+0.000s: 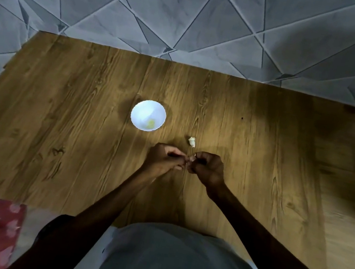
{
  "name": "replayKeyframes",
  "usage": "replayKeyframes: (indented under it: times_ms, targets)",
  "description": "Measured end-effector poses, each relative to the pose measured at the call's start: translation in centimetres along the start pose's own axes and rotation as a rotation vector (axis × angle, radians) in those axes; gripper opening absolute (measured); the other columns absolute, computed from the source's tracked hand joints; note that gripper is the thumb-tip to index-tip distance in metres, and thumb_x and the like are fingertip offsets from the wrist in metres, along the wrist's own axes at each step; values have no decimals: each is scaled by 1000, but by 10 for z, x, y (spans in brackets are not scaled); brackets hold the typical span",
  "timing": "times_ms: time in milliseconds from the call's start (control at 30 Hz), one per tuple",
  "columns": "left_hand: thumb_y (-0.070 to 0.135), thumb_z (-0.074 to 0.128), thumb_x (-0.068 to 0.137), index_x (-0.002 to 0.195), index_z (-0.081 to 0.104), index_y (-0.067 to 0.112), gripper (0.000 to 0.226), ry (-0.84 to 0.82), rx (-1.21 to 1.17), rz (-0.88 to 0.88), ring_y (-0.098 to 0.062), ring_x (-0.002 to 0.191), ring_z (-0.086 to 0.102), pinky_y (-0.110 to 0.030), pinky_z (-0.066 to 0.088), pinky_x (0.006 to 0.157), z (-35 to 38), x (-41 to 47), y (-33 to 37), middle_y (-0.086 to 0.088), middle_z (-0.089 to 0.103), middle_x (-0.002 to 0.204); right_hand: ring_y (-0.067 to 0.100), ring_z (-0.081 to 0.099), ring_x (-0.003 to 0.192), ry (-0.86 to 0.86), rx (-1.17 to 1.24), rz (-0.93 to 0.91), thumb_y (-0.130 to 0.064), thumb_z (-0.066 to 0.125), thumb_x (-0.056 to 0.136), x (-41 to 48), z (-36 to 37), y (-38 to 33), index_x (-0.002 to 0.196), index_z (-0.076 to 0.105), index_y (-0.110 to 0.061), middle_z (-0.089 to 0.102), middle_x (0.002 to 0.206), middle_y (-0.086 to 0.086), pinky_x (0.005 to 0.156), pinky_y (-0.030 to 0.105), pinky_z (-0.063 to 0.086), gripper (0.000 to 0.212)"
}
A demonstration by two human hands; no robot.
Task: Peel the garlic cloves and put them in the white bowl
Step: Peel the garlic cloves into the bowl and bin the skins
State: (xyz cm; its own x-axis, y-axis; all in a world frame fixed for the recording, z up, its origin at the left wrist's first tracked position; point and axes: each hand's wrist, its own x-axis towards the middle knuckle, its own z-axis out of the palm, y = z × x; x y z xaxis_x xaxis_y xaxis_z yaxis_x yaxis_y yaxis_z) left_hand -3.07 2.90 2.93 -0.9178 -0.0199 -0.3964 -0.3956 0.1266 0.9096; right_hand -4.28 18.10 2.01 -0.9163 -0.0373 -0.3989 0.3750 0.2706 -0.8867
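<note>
Both hands meet over the middle of the wooden table [80, 118], closer to its near edge than its far one. The left hand [165, 159] and the right hand [206, 168] have their fingers curled and pinch one small garlic clove [188, 162] between their fingertips. The clove is mostly hidden, so I cannot tell how much skin is on it.

To peel it well, I judge the left should hold the clove steady while the right thumbnail catches the papery edge at the tip and strips it lengthwise, without crushing the flesh.

The white bowl [139, 109] stands just beyond the left hand, with one yellowish peeled clove [150, 124] inside. A small white piece [192, 141], clove or husk scrap, lies just beyond the right hand, apart from the bowl.
</note>
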Motion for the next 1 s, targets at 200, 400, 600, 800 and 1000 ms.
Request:
replayKeyframes:
  times_ms: [200,400,600,800,1000]
  targets:
    - [19,73,82,84,73,12,8,-9,351,162,-7,58,65,-18,50,59,-11,-3,-7,2,71,68,5,60,60,38,-469,-371,-16,69,90,-2,2,6,78,71,-11,66,69,-4,56,12,42,13]
    - [21,69,83,81,72,16,7,4,444,156,-6,63,65,-24,49,63,-10,-5,-9,6,70,67,18,66,61,31,-478,-364,-14,67,91,-2,5,5,71,69,-7,69,65,5,59,31,53,22]
    - [20,66,89,82,73,7,18,-18,129,-94,-10,61,62,-23,47,57,-10,-11,-3,-4,68,66,5,58,57,66,-469,-393,-11,69,89,-5,12,1,73,68,-14,64,66,-4,56,16,42,17]
    - [7,60,89,75,65,8,15,-93,-235,-403,-10,55,51,-17,41,49,-16,-9,10,-3,58,64,-7,52,58,109,-497,-410,-8,68,89,-14,19,1,79,68,-11,62,70,-7,55,6,41,10]
    - [8,57,93,76,64,9,19,-125,-399,-471,-8,54,51,-16,40,49,-21,-3,3,-1,60,62,9,64,60,114,-457,-345,-11,67,90,-7,26,9,78,72,-8,69,69,-1,59,20,50,13]
